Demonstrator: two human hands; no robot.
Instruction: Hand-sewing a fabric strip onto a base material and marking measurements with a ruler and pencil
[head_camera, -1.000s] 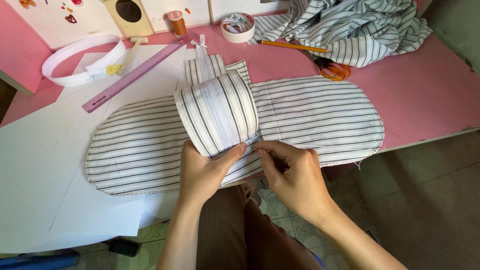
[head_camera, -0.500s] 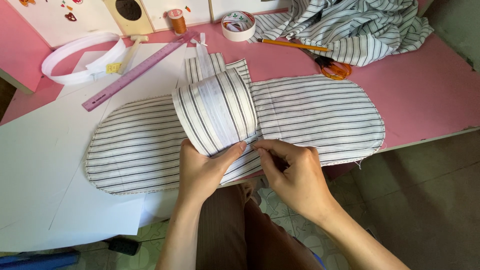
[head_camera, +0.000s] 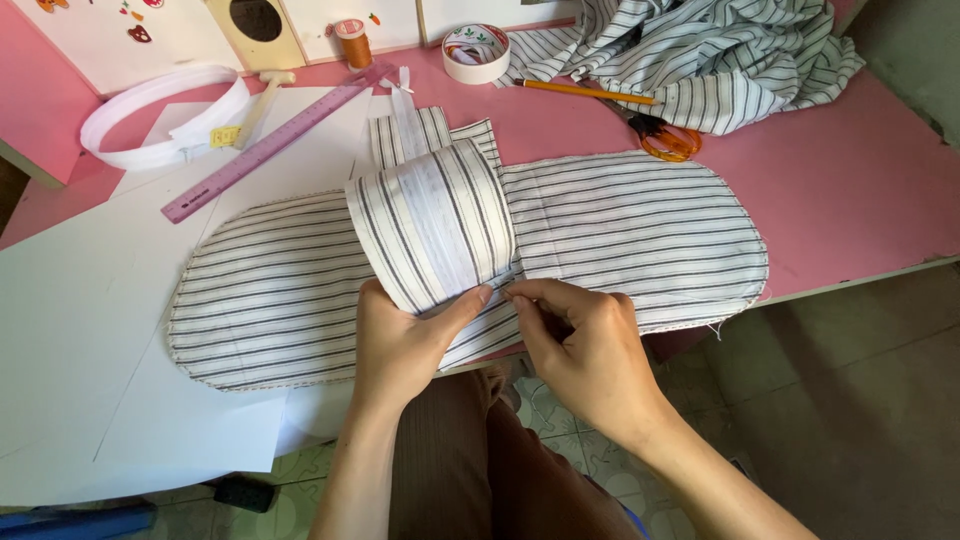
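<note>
A long rounded piece of striped fabric (head_camera: 640, 225) lies across the pink table (head_camera: 860, 190) and the white paper sheets (head_camera: 70, 310). A narrower striped band (head_camera: 435, 220) with a white lining arches up over its middle. My left hand (head_camera: 405, 345) pinches the band's near end, thumb on top. My right hand (head_camera: 585, 345) grips the fabric edge right beside it, fingertips nearly touching my left thumb.
A purple ruler (head_camera: 275, 140), a white tape coil (head_camera: 160, 115), an orange thread spool (head_camera: 352, 42), a tape roll (head_camera: 476, 52), a pencil (head_camera: 585, 92), orange-handled scissors (head_camera: 665, 140) and a heap of striped cloth (head_camera: 700, 55) lie at the back. The table's near edge runs under my hands.
Both hands stay at the band's near end with only small finger shifts. The band's arch has leaned slightly.
</note>
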